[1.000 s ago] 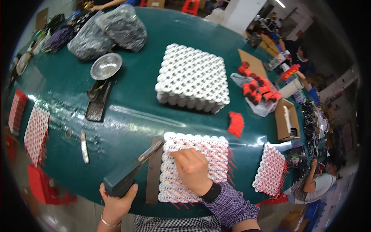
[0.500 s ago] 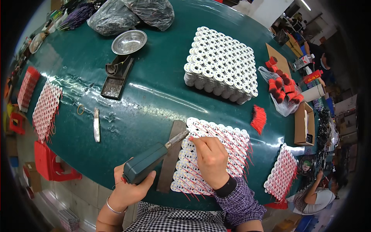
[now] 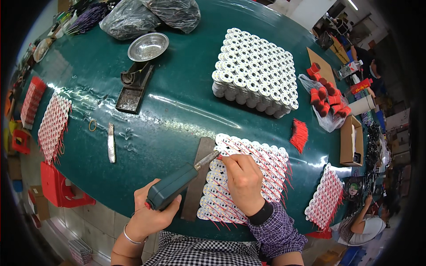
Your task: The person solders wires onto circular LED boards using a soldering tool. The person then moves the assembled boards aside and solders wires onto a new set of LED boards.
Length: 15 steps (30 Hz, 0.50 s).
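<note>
My left hand grips a dark green soldering tool whose metal tip points at the left edge of a flat block of white round parts with red wires. My right hand rests on that block, fingers pinched on a red wire right beside the tool tip. A grey metal strip lies under the tool, along the block's left side.
A taller block of white spools stands mid-table. A metal dish and tool stand are at upper left, a loose bundle of red wires and a bag of red spools to the right. Another person sits at lower right.
The view has drawn closer to the wired block. The tool tip has settled against the block's left edge beside my right fingers, which shifted slightly left.
</note>
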Tool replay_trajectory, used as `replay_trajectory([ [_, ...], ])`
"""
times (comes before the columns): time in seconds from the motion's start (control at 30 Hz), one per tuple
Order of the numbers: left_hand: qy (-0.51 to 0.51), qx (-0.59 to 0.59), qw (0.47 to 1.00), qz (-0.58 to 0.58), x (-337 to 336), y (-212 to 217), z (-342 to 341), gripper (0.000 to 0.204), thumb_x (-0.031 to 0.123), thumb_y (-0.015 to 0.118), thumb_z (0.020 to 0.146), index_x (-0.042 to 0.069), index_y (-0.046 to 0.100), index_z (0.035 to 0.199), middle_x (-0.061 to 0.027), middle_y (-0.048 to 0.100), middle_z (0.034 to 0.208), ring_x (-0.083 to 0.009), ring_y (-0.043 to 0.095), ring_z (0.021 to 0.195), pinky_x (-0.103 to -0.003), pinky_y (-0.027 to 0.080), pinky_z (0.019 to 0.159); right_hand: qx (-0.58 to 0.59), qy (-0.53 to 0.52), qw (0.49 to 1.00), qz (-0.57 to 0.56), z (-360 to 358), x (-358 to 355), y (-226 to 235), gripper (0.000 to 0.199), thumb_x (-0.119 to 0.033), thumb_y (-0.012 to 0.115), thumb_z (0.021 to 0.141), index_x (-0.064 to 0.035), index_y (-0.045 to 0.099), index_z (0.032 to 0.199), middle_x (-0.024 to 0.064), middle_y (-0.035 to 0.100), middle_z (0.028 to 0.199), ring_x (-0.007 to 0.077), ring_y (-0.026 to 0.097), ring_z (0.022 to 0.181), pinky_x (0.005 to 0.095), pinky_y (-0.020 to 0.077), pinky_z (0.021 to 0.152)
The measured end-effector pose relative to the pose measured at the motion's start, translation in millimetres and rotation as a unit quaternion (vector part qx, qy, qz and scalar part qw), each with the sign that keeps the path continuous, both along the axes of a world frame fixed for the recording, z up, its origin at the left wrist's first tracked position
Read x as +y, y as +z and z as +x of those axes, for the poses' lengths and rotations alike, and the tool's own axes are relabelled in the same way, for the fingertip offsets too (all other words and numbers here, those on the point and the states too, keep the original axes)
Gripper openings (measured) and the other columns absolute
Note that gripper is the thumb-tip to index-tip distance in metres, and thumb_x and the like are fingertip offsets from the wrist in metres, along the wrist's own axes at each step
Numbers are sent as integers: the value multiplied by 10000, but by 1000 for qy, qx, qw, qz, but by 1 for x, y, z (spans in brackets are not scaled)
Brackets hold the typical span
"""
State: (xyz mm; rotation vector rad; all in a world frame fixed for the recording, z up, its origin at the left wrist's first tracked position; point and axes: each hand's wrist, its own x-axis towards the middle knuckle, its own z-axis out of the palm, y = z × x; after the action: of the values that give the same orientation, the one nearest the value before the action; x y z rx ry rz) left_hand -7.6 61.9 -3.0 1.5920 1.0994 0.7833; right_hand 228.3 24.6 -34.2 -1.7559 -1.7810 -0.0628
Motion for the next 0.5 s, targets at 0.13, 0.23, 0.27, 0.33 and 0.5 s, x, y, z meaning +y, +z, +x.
replay_trajectory([
  [0.13, -3, 19, 1000, 9, -1, -2, -2, 122, 32, 749, 780, -12, 678, 869, -59, 627, 735, -113, 565, 597, -271, 452, 548, -3, -1, 1000, -5, -1, 0, 1, 271, 58, 656, 720, 4, 694, 983, 93, 622, 906, 260, 609, 813, 368, 515, 688],
  [0.23, -2, 20, 1000, 24, -1, -1, -1, 121, 33, 750, 778, -10, 680, 866, -57, 627, 734, -108, 562, 591, -271, 450, 543, -3, -12, 1000, -6, -2, 1, 4, 211, 68, 722, 758, -11, 713, 954, 95, 640, 867, 259, 634, 781, 371, 524, 668],
  [0.27, -3, 19, 1000, 24, -2, -2, -1, 121, 33, 750, 778, -10, 680, 866, -57, 627, 734, -108, 562, 591, -271, 450, 543, -3, -12, 1000, -5, -2, 1, 3, 211, 68, 722, 758, -11, 713, 954, 95, 640, 867, 259, 634, 781, 371, 524, 668],
  [0.33, 7, 4, 1000, -4, -4, -3, -2, 123, 23, 753, 770, -13, 681, 864, -55, 637, 744, -104, 571, 596, -262, 455, 547, -4, -1, 1000, -7, -1, 0, 1, 278, 59, 654, 712, 6, 693, 982, 94, 621, 907, 260, 607, 817, 368, 516, 691],
  [0.5, 10, -11, 998, 54, -2, 6, -3, 159, -3, 748, 765, -33, 697, 913, -58, 657, 773, -104, 592, 617, -246, 468, 564, -4, 1, 1000, -7, -2, 0, 1, 274, 52, 658, 719, 7, 689, 987, 94, 618, 901, 258, 607, 818, 369, 509, 688],
])
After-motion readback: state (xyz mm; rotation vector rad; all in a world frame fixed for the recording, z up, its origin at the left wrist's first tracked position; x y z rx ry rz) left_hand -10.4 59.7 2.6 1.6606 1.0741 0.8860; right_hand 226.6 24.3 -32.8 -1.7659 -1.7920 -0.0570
